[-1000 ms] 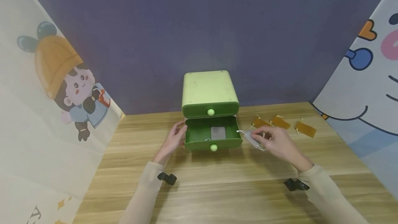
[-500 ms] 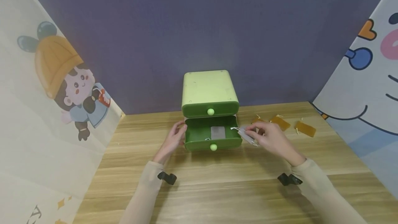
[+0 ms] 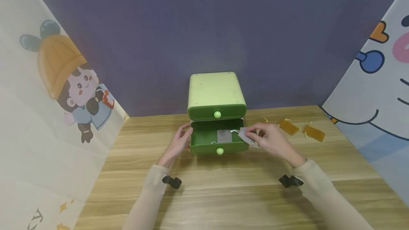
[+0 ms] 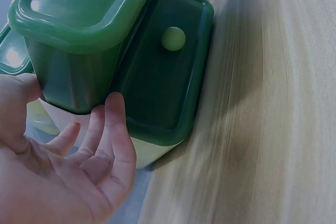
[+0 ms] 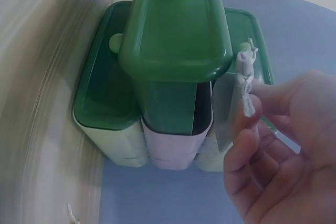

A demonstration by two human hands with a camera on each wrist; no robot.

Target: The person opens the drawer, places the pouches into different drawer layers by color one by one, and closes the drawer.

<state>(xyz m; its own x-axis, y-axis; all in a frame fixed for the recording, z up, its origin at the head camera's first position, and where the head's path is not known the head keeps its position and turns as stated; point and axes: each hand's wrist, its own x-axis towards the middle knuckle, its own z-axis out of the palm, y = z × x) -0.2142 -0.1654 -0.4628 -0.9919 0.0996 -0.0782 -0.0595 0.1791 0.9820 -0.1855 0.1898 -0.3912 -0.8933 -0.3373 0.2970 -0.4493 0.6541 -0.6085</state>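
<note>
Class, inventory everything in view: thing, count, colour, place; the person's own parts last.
Cabinet: 1, pale green casing, table's back centre
Drawers: 3, dark green, stacked, middle one open
Knobs: 3, pale green, on drawer fronts
Loose pouch: 1, grey, inside open drawer
String: 1, white, beside that pouch
Held pouch: 1, grey, by open drawer's right edge
Brown pouches: 3, brown, table's right
Table: 1, wood-brown, below
Back panel: 1, dark blue-grey, behind
Cartoon panels: 2, mostly white, both sides
Wrist devices: 2, black, one per wrist
Sleeves: 2, beige, one per arm
Left hand: 1, bare, touching open drawer's left side
Right hand: 1, bare, pinching held pouch
</note>
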